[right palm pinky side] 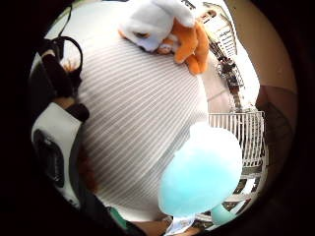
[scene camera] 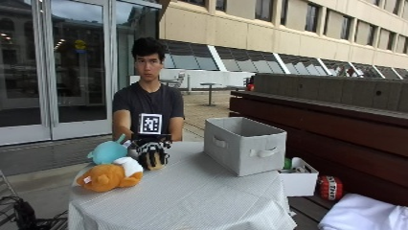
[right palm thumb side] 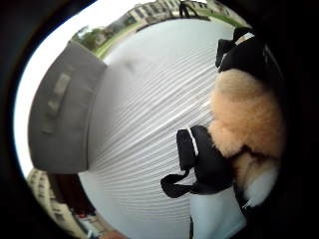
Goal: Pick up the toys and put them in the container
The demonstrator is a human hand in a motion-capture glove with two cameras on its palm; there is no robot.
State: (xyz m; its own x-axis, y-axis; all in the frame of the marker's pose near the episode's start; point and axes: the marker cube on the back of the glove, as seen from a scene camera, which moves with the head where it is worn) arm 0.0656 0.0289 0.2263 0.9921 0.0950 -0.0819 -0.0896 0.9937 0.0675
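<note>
Outside view shows a person seated behind a round desk point(scene camera: 191, 201) covered with a pale striped cloth. Three soft toys can be counted on it, all grouped at one side: an orange and white plush point(scene camera: 109, 176) lying nearest the camera, a light blue plush point(scene camera: 107, 151) behind it, and a tan plush point(scene camera: 153, 160) just beside both. One grey fabric container point(scene camera: 245, 144) with a strap handle on each visible wall stands upright at the other side of the desk, well apart from the toys.

One gloved right hand point(scene camera: 152, 149) sits over the tan plush, its fingers curled round the toy's top; from this angle I cannot tell whether the toy is lifted clear of the cloth or resting on it. The other hand cannot be made out here.

Right thumb side palm view adds what the outside view hides: the tan plush point(right palm thumb side: 246, 119) pressed close against the palm with a black strap across it, and the container point(right palm thumb side: 62, 117) across a stretch of striped cloth, showing one handle.

Right little finger side palm view shows neither the container nor the tan plush. It gives the light blue plush point(right palm pinky side: 202, 169) close by the palm and the orange and white plush point(right palm pinky side: 170, 29) further off on the cloth, the two toys apart from each other.
</note>
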